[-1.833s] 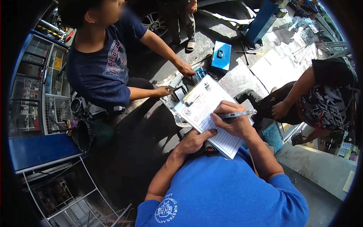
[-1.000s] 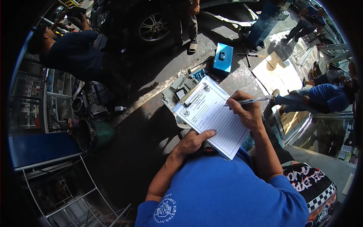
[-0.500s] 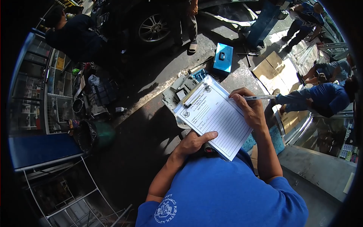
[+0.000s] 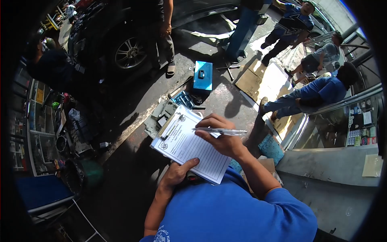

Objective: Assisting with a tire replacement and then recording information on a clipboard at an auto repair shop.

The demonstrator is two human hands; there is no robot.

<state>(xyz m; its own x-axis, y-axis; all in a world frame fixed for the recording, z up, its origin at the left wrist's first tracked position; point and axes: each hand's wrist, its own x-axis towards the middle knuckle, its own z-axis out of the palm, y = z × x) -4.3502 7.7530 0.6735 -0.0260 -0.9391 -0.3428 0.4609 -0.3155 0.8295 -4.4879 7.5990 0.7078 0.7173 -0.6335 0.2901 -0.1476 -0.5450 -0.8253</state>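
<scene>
Gripping a clipboard at its lower left edge, the left hand of a person in a blue shirt presses its thumb onto a lined white form, the fingers tucked underneath, in the head camera's view of a sunlit workshop. The right hand grasps a clear pen between thumb and fingers, over the upper right part of the sheet; whether the tip touches the paper cannot be told. The clipboard is tilted in front of the person's chest, its metal clip toward the upper left.

Just beyond the board, a grey tray sits near a set of blue tools, and a bright blue toolbox with a dark handle rests on the floor behind them. Farther back, an onlooker in dark clothes stands beside a car wheel, near a blue post. To the right, a co-worker in a blue top and jeans stands by flattened cardboard and a glass display case, with two more people toward the upper right. A dark green bin stands at left, well apart from the hands.
</scene>
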